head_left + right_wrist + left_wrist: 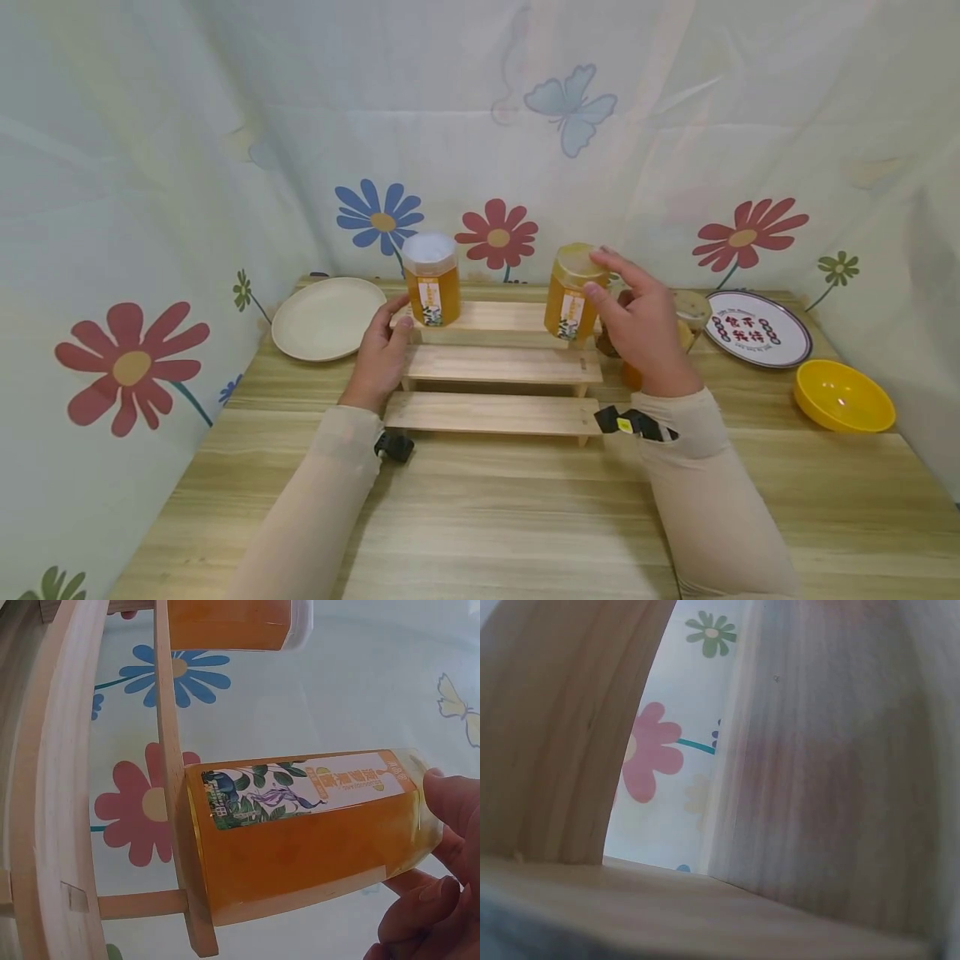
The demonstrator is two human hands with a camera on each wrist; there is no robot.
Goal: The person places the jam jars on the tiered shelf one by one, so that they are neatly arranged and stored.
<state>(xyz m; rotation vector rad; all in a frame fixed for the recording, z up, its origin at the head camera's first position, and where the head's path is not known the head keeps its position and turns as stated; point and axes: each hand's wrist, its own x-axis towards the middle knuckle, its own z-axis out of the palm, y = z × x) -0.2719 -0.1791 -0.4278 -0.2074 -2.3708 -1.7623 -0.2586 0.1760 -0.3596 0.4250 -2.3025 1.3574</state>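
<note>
Up on the top step of the wooden stepped rack (pixel 495 364), the right hand (pixel 643 329) holds a honey jar (pixel 572 293) by its upper part, near the right end of that step. Its thumb and forefinger curl round the jar just under the yellow lid, and the right wrist view shows fingertips (pixel 450 802) pressed against the lid end of the jar while its base sits against the edge of the step. The jar stands upright, its label facing the person.

A second honey jar (pixel 432 279), with a white lid, stands at the left end of the same top step, well apart from the first. The left hand (pixel 381 354) rests on the rack's left end just below and beside that jar, thumb up by the top step and fingers seemingly wrapped round the side of the rack; the left wrist view shows only blurred wood close up, so how tightly they close cannot be told.

A cream plate (pixel 327 317) lies on the table (pixel 525 508) left of the rack. To the right lie a patterned plate (pixel 759 328) and a yellow bowl (pixel 843 397), and another jar (pixel 692 310) stands half hidden behind the right hand
</note>
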